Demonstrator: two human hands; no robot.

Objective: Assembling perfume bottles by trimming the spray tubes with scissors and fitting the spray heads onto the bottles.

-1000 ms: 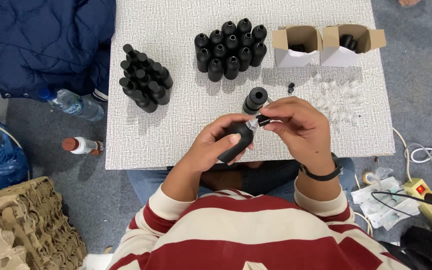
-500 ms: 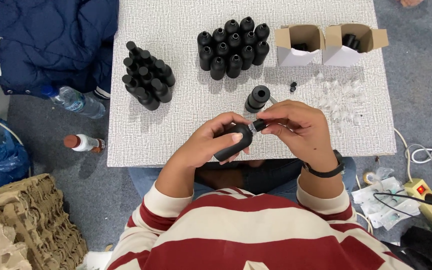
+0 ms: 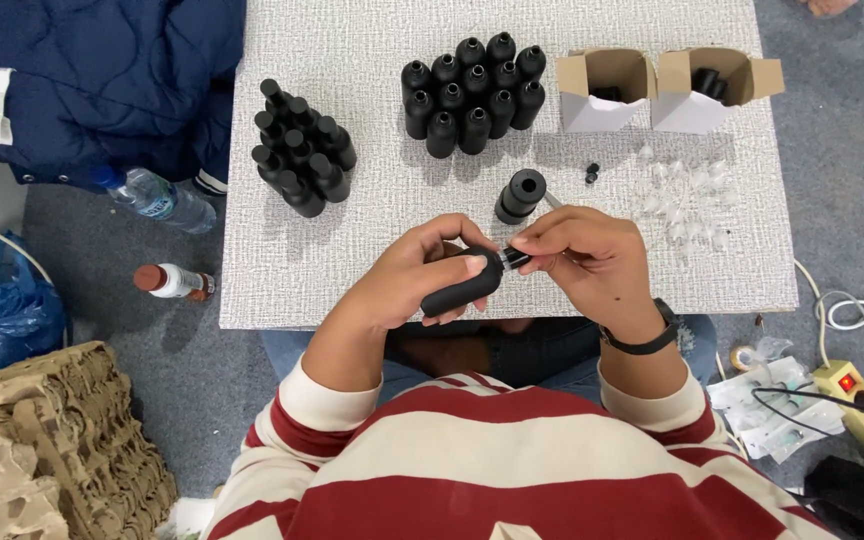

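Note:
My left hand point(image 3: 422, 275) grips a matte black bottle point(image 3: 464, 288) held sideways above the near edge of the white textured table point(image 3: 372, 250). At the bottle's neck, my right hand point(image 3: 592, 262) pinches a small part point(image 3: 518, 257) between thumb and fingertips. Just beyond my hands a black cylindrical cap point(image 3: 522, 194) stands on the table. Several black bottles point(image 3: 472, 92) stand grouped at the back centre, and another group of black bottles point(image 3: 302, 150) lies to the left.
Two open white cardboard boxes point(image 3: 667, 90) sit at the back right, with small clear plastic pieces point(image 3: 687, 195) scattered in front. On the floor: a navy jacket point(image 3: 92, 80), plastic bottles point(image 3: 157, 198), cardboard trays point(image 3: 42, 450), a power strip point(image 3: 857, 400) with cables.
My hands have lowered slightly toward the table's near edge, and the bottle now lies more level. The right fingers stay at its neck.

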